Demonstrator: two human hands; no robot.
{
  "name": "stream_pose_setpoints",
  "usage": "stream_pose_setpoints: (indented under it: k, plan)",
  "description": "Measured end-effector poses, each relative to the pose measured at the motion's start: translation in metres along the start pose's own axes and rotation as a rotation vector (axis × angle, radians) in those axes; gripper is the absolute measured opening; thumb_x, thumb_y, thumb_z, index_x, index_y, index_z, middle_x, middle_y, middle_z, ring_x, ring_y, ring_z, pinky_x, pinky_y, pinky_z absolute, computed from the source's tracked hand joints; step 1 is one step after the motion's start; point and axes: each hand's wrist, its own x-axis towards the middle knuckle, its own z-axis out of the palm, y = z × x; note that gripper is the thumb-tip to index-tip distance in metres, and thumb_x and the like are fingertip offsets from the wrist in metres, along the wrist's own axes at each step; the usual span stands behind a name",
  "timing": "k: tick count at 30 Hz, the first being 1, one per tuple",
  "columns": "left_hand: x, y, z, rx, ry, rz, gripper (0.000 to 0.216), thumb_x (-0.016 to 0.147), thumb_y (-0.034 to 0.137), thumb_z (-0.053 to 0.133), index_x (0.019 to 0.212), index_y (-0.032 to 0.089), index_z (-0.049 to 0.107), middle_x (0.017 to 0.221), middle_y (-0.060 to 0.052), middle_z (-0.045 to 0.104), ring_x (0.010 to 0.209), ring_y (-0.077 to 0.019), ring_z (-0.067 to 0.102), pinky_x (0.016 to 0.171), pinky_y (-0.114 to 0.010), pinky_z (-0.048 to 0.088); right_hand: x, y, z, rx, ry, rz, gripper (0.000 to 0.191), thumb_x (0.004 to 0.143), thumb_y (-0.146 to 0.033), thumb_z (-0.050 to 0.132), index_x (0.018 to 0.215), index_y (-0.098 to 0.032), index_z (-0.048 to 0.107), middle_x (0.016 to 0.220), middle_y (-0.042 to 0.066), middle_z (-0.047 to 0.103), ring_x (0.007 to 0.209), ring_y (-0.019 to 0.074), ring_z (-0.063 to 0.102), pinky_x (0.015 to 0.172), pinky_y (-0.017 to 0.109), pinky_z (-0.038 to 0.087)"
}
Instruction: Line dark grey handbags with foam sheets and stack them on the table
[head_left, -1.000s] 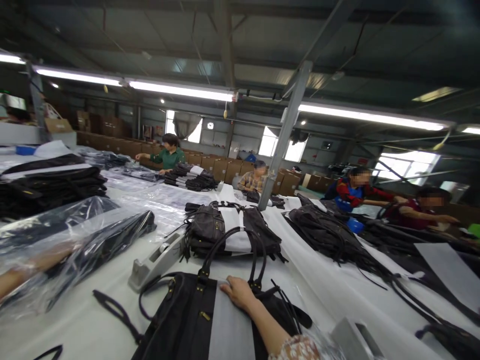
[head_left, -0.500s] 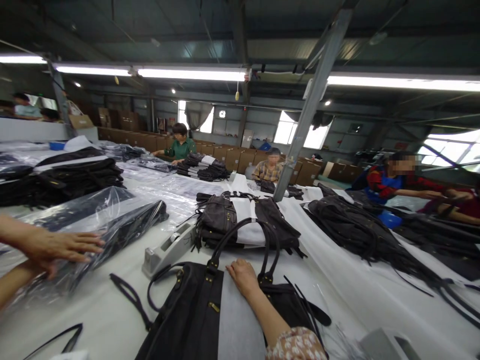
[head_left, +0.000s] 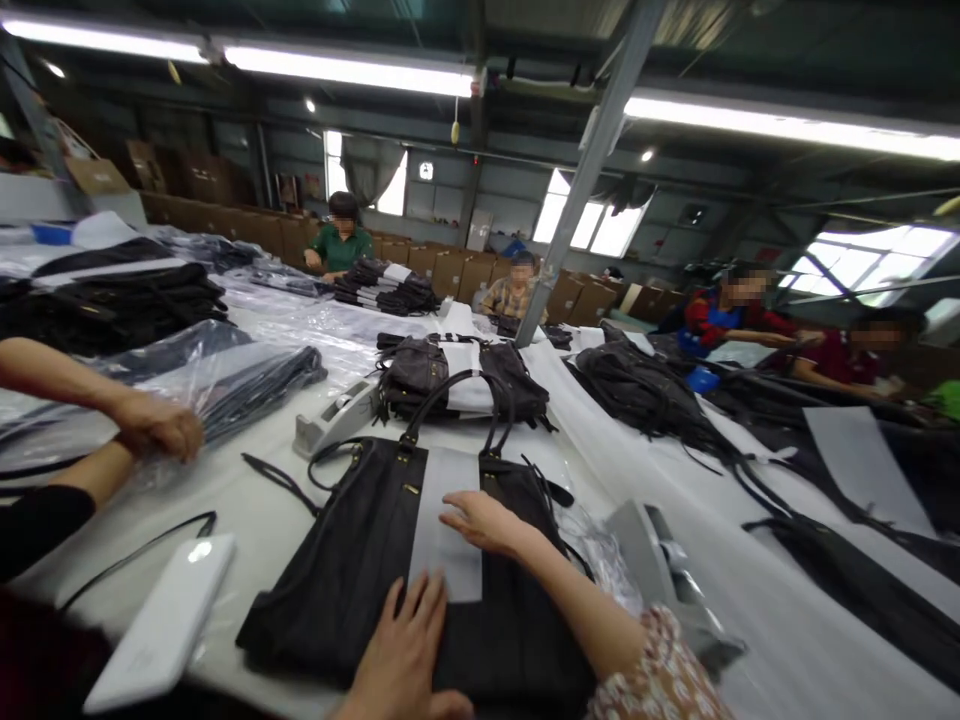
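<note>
Black two-handled handbag (head_left: 337, 570): lying on the white-covered bench (head_left: 251, 530)
Left grip (head_left: 405, 645): released, fingers spread on the handbag
Right grip (head_left: 484, 522): released, on the white paper strip (head_left: 450, 470)
Writing: marks on brown cardboard cartons (head_left: 450, 275), unreadably small

A plain black soft-sided handbag (head_left: 360, 540) bears a whitish rectangular paper strip (head_left: 450, 475); the loose brown fabric sleeve (head_left: 660, 670) has white flowers, the flat rectangular device (head_left: 165, 620) is white
</note>
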Motion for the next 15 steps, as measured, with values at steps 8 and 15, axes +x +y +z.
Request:
stream_pose_setpoints:
  k: [8, 15]
  plan:
    - [-0.011, -0.012, -0.053, 0.074, -0.188, 0.187, 0.091, 0.07, 0.043, 0.069, 0.143, 0.006, 0.028, 0.151, -0.021, 0.029, 0.136, -0.0355, 0.031, 0.11, -0.054, 0.03, -0.202, -0.048, 0.078, 0.017, 0.158, -0.175, 0.051, 0.081, -0.02, 0.057, 0.129, -0.034, 0.05, 0.135, 0.004, 0.054, 0.123, 0.0199, 0.052, 0.104, 0.037, 0.043]
    - [-0.02, -0.017, -0.043, 0.093, -0.114, 0.182, 0.085, 0.072, 0.052, 0.067, 0.14, 0.013, 0.036, 0.147, -0.019, 0.038, 0.133, -0.0349, 0.036, 0.108, -0.052, 0.032, -0.185, -0.05, 0.216, -0.425, 0.519, -0.381, 0.032, 0.085, -0.038, 0.056, 0.117, -0.034, 0.055, 0.128, 0.012, 0.059, 0.113, 0.0267, 0.059, 0.087, 0.045, 0.051]
